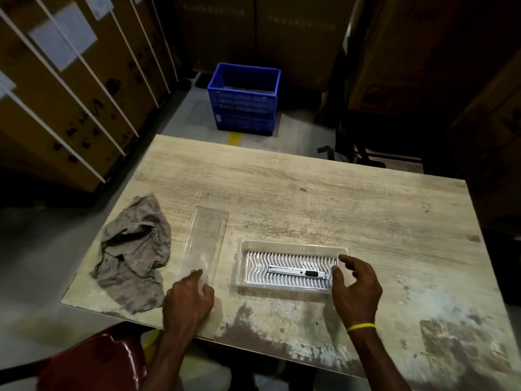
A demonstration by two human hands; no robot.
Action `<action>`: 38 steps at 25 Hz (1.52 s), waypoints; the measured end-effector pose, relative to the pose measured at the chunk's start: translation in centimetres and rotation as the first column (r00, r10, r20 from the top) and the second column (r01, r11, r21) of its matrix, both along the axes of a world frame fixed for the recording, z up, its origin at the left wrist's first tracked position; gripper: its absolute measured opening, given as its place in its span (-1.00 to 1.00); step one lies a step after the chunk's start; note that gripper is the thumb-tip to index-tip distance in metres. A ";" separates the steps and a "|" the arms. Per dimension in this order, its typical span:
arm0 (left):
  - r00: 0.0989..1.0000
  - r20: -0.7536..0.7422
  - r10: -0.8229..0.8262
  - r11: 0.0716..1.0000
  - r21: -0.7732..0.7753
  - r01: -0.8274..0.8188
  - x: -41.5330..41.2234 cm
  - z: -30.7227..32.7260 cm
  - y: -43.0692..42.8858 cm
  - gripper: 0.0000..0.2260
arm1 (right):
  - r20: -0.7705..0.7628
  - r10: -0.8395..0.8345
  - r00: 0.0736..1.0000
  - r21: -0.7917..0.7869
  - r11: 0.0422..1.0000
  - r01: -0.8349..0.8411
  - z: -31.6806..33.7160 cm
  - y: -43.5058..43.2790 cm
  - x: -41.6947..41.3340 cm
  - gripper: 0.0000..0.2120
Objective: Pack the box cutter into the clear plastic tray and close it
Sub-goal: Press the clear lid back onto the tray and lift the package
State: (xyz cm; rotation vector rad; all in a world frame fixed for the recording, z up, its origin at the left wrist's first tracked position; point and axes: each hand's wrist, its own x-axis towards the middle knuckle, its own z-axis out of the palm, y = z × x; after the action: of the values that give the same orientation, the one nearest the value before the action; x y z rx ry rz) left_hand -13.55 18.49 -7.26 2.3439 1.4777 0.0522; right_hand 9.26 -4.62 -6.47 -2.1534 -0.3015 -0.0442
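A silver box cutter [297, 271] with a dark slider lies lengthwise inside the clear plastic tray [290, 245], on its ribbed floor. The tray sits near the table's front, uncovered. A flat clear plastic lid [207, 235] lies on the table to the tray's left. My left hand [189, 299] rests at the lid's near end, fingers curled on its edge. My right hand [356, 287], with a yellow band on the wrist, hovers at the tray's right end, fingers spread and empty.
A crumpled grey cloth [135, 249] lies at the table's left edge. The wooden table [310, 193] is worn near its front. A blue crate [244, 98] stands on the floor beyond, between stacked cardboard boxes [56, 94]. A red chair [93, 365] is at bottom left.
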 end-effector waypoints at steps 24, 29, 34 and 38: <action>0.760 0.549 0.348 0.764 -0.636 0.110 10.9 6.9 2.6 -0.79 | -0.718 0.032 0.695 0.326 0.898 0.296 3.6 -3.4 6.2 -0.75; 0.774 0.460 0.434 0.832 -0.535 -0.148 12.0 3.9 2.1 -0.75 | -0.653 -0.173 0.737 0.015 0.970 0.241 0.2 -3.9 3.6 -0.66; 0.831 0.438 0.343 0.899 -0.409 -0.155 12.0 3.0 1.2 -0.69 | -0.549 -0.211 0.809 -0.113 0.978 0.178 0.0 -3.2 2.9 -0.66; 0.871 0.416 0.262 0.936 -0.331 -0.123 11.7 2.4 1.2 -0.69 | -0.551 -0.207 0.809 -0.144 0.978 0.152 0.4 -3.1 3.2 -0.69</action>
State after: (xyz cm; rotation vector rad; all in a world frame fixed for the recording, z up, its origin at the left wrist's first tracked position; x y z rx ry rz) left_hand -1.81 19.66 -4.81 1.7800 1.3647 0.3823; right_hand 12.43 -7.71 -6.10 -2.1686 0.2546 0.5053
